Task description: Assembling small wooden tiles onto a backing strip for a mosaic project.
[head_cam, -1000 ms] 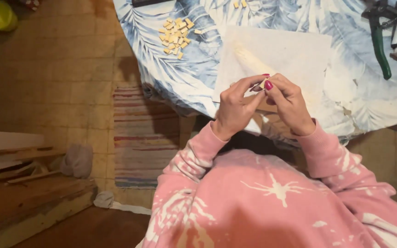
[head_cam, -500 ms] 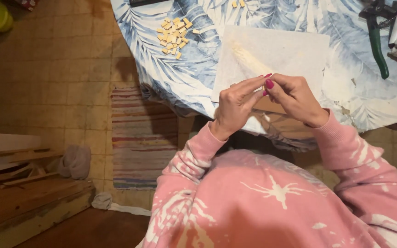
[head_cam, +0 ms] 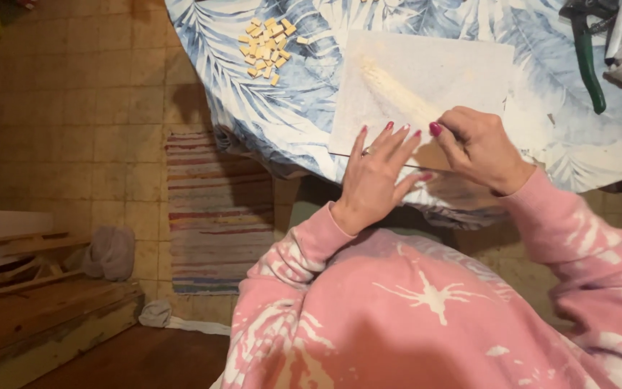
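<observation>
Matt white paper sheet (head_cam: 433, 79), smooth printed tablecloth (head_cam: 311, 101), woven rug (head_cam: 217, 209)

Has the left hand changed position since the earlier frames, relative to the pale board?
Yes. The left hand has opened, fingers now spread toward the near edge of the pale board, apart from the right hand.

Board (head_cam: 426, 79) flat on counter (head_cam: 311, 108), centre | heap of small tiles (head_cam: 266, 45) at 10 o'clock from board, apart | pliers (head_cam: 586, 50) at 2 o'clock, near counter's right edge | both hands (head_cam: 376, 180) (head_cam: 480, 148) at board's 6 o'clock edge | rug (head_cam: 217, 209) on floor, 8 o'clock of counter
</observation>
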